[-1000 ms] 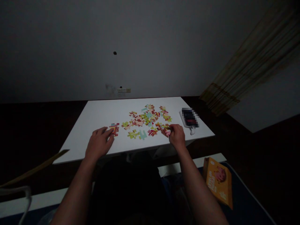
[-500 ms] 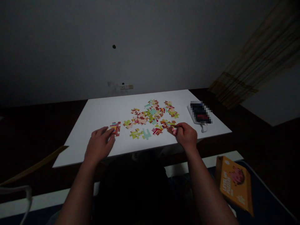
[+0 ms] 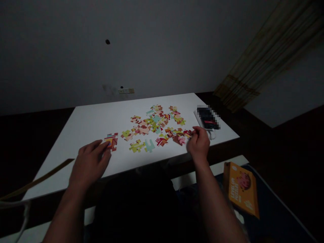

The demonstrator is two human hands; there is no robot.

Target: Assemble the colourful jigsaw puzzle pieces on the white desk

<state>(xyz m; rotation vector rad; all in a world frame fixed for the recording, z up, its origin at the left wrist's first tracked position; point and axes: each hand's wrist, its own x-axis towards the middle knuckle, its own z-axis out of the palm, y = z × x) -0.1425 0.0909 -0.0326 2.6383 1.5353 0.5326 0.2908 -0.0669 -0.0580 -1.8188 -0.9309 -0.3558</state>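
My left hand [image 3: 88, 162] rests at the left of the white table [image 3: 83, 125], its fingers stretched over a small block of joined puzzle pieces [image 3: 113, 141] in orange, red and blue. Its fingertips touch the block without wrapping round it. On the right, my right hand [image 3: 199, 143] is closed in a pinch on a red puzzle piece [image 3: 187, 133] with a white cross pattern. Just left of it lies a brown and pink piece [image 3: 180, 139]. Loose puzzle pieces [image 3: 143, 130] in green, pink and pale blue spread between my hands, some overlapping.
A white object with a blurred dark screen [image 3: 208, 118] lies near the table's right edge, a white strap [image 3: 212, 135] beside it. Lower right, an orange puzzle box [image 3: 243, 189] sits on a dark blue surface. A wall with a socket strip [image 3: 126, 91] rises behind the table.
The view has shifted, so the table appears further left. My right hand has moved off the brown and pink piece and now pinches the red one. My left hand stays at the joined block.
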